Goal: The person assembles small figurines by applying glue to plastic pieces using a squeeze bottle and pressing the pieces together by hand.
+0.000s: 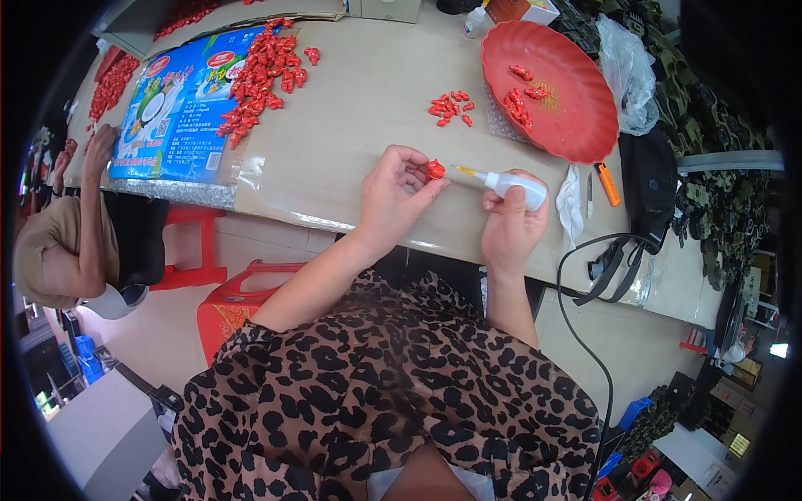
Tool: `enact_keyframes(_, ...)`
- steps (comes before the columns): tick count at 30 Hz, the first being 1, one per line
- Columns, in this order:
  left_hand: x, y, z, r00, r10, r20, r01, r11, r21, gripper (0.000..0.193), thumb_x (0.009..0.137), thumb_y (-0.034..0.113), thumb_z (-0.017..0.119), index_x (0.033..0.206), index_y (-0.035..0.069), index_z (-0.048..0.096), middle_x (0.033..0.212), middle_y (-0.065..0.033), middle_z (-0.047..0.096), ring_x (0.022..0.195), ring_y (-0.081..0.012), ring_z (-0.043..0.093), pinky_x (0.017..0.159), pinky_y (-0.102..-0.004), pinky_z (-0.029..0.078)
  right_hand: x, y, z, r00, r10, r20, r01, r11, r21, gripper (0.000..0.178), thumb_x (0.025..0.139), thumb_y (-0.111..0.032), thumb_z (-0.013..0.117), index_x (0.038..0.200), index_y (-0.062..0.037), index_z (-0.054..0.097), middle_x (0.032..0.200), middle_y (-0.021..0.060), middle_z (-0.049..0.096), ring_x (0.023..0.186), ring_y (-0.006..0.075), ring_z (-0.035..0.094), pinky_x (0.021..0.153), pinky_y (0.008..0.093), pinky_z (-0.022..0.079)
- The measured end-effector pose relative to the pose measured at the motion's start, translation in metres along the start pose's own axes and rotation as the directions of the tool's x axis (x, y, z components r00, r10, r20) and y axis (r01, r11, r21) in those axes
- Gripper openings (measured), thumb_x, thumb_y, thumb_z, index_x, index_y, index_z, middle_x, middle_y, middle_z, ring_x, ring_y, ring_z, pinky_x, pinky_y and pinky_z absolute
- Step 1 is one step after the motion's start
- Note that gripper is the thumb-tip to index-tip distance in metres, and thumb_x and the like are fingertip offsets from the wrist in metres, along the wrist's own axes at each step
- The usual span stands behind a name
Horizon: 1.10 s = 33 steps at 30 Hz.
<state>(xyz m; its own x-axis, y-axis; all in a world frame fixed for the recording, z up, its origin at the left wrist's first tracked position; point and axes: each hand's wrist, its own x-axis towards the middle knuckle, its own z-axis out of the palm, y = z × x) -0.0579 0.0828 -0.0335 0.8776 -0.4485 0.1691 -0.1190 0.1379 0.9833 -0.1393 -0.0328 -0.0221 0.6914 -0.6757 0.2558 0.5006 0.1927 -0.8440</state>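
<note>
Right hand (511, 230) is closed around a white squeeze bottle (525, 192), its yellowish nozzle pointing left; how full it is, I cannot tell. Left hand (393, 200) pinches a small red piece (435, 170) between its fingertips, just beside the nozzle, above the near part of the table (359, 108). Far right, a red scalloped bowl (581, 100) holds a few shiny red pieces (516, 108), gathered toward its left side. Left of the bowl lies a small loose group (451, 108); farther left, a large heap (263, 79) partly covers a blue printed sheet (171, 134).
</note>
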Motion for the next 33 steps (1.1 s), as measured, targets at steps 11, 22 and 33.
enact_keyframes(11, 0.010, 0.016, -0.020, 0.835, -0.249, 0.491, 0.481, 0.763, -0.431, 0.021, 0.086, 0.017, 0.043, 0.099, 0.001, 0.048, 0.086, -0.0050, 0.053, 0.072, -0.0105, 0.049, 0.064, -0.0224, 0.041, 0.007, -0.012, -0.002, 0.964, 0.266, -0.018, -0.234, 0.876, 0.422, 0.019, 0.084, -0.019, 0.048, 0.092, -0.0018, 0.047, 0.084, 0.0086, 0.051, 0.063, 0.0143, 0.046, 0.055, 0.0262, 0.036)
enact_keyframes(22, 0.009, 0.006, -0.019, 0.815, -0.239, 0.527, 0.536, 0.656, -0.531, 0.019, 0.089, 0.022, 0.036, 0.089, 0.004, 0.043, 0.069, -0.0019, 0.040, 0.061, -0.0116, 0.040, 0.053, -0.0215, 0.032, -0.001, -0.003, 0.003, 0.997, 0.060, 0.042, -0.066, 0.987, 0.146, 0.019, 0.080, -0.012, 0.054, 0.091, -0.0005, 0.043, 0.082, 0.0087, 0.049, 0.062, 0.0126, 0.046, 0.052, 0.0242, 0.038)
enact_keyframes(33, 0.008, 0.006, -0.020, 0.820, -0.235, 0.523, 0.523, 0.679, -0.515, 0.018, 0.090, 0.018, 0.034, 0.089, 0.004, 0.044, 0.071, -0.0014, 0.041, 0.061, -0.0098, 0.040, 0.052, -0.0202, 0.033, -0.002, -0.001, 0.005, 0.998, 0.026, 0.054, -0.029, 0.997, 0.064, 0.017, 0.079, -0.009, 0.055, 0.088, -0.0003, 0.043, 0.085, 0.0093, 0.047, 0.062, 0.0126, 0.046, 0.053, 0.0240, 0.039)
